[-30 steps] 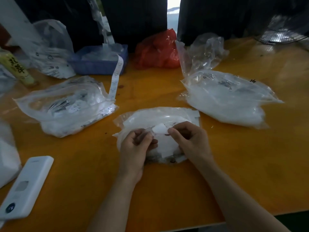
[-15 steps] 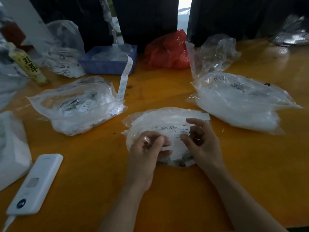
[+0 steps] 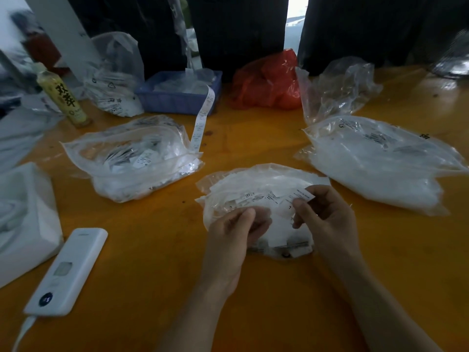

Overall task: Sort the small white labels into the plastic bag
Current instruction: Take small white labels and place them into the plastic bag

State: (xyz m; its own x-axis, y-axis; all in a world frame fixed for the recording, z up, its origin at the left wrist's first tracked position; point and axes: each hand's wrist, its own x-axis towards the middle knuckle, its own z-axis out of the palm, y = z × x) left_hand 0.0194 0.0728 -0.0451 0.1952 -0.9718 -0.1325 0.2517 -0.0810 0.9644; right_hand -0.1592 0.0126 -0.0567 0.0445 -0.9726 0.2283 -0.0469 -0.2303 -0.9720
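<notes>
The step in hand looks like picking out single labels: both hands work over the small plastic bag (image 3: pixel 253 181) that lies on the orange table (image 3: pixel 152 288), directly in front of the person. The right hand (image 3: pixel 327 219) pinches one small white label (image 3: pixel 303 194) between thumb and fingers, just above the bag. The left hand (image 3: pixel 233 232) has its fingers curled at the bag's near edge; whether its grip holds the plastic or a label, I cannot tell.

As a judgement, the next move calls for opening the bag mouth with the left hand and sliding the label inside without creasing it.

The small bag already contains many loose white labels. To the left, a larger clear bag (image 3: pixel 132 158) holds more printed labels, and a paper label strip (image 3: pixel 201 123) hangs down from a blue tray (image 3: pixel 177 97) to it. To the right, a big bag (image 3: pixel 375 161) is full of white material, which I cannot identify.
</notes>
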